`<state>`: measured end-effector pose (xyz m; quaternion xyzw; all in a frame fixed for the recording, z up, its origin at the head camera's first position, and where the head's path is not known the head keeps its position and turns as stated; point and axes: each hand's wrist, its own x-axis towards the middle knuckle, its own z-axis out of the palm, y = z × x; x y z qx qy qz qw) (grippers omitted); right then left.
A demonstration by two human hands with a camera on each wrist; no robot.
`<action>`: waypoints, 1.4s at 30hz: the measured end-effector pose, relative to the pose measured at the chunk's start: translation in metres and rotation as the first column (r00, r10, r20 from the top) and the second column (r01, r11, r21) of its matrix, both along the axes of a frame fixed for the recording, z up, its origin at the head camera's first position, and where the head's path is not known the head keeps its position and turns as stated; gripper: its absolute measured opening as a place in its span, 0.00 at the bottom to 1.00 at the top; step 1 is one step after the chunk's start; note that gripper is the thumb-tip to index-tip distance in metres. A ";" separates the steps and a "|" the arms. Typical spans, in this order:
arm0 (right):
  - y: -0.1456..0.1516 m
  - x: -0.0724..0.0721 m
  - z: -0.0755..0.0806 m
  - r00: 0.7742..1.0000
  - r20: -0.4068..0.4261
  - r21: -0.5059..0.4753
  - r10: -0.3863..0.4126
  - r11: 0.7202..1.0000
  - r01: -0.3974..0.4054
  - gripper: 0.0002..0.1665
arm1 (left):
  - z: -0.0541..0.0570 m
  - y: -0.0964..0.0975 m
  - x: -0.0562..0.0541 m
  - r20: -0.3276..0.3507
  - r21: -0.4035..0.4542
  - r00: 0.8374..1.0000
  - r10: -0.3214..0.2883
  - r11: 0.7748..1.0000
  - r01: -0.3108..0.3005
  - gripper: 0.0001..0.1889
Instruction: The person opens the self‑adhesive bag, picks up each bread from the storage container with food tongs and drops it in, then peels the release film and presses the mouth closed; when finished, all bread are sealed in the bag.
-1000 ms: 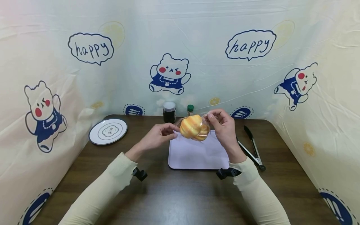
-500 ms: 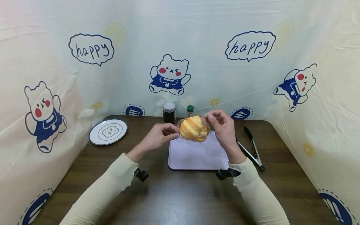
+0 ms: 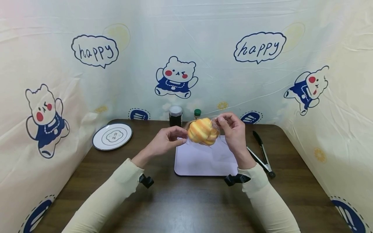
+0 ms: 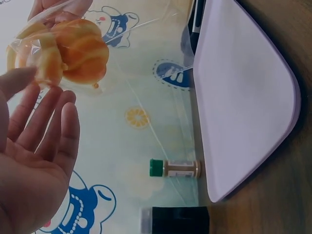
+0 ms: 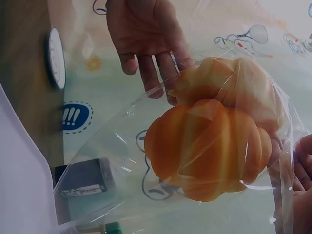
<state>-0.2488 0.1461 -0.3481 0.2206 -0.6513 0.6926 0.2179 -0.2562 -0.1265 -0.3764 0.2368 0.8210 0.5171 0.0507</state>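
A clear plastic bag with two golden bread rolls inside hangs above the pale purple cutting board. My right hand pinches the bag's upper right edge between thumb and bent fingers. At the left end of the bag my left hand holds on, its thumb and index finger at the end of one roll. In the left wrist view the other fingers of the left hand stretch out loosely below the rolls. From the right wrist the clear film spreads wide around the rolls.
Black-and-silver tongs lie right of the board. A white dark-rimmed plate sits at the left. Behind the board stand a dark jar with a grey lid and a small green-capped bottle. Printed cloth surrounds the brown table.
The bag of bread rolls has shifted slightly to the right and up, and the rolls show turned a little. My right hand has moved a little right; my left hand is nearly still.
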 end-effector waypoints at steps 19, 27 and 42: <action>0.003 -0.002 -0.001 0.997 0.065 0.044 0.034 0.998 -0.037 0.13 | 0.009 0.001 0.001 -0.149 0.295 0.986 0.077 0.955 -0.030 0.09; 0.000 -0.003 -0.003 0.992 0.104 0.056 0.066 0.996 -0.072 0.14 | 0.010 0.005 0.003 -0.216 0.310 0.959 0.182 0.944 -0.109 0.16; -0.001 -0.005 -0.010 0.985 0.156 0.139 0.080 0.985 -0.102 0.15 | 0.015 0.015 0.010 -0.193 0.401 0.950 0.244 0.903 -0.151 0.08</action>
